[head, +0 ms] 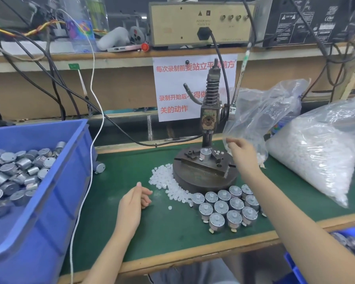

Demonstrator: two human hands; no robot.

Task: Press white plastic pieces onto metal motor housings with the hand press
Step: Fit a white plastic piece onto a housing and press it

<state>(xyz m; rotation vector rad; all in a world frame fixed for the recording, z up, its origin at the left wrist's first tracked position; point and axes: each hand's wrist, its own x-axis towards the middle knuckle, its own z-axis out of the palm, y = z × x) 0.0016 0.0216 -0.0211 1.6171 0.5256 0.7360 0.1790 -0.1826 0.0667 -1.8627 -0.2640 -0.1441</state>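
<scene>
The hand press (210,111) stands on a round dark base (203,179) at the middle of the green mat. One metal motor housing (205,154) sits upright in its fixture. Loose white plastic pieces (168,183) lie in a pile left of the base. Several motor housings (226,206) stand in rows in front of it. My right hand (243,154) pinches the edge of a clear plastic bag (262,117) right of the press. My left hand (132,203) rests on the mat beside the pile, fingers loosely curled around nothing I can make out.
A blue bin (55,181) full of motor housings fills the left side. A large clear bag of white pieces (324,148) lies at the right. One stray motor (99,167) sits by the bin. Cables hang from the shelf behind; another blue bin (295,265) is at the lower right.
</scene>
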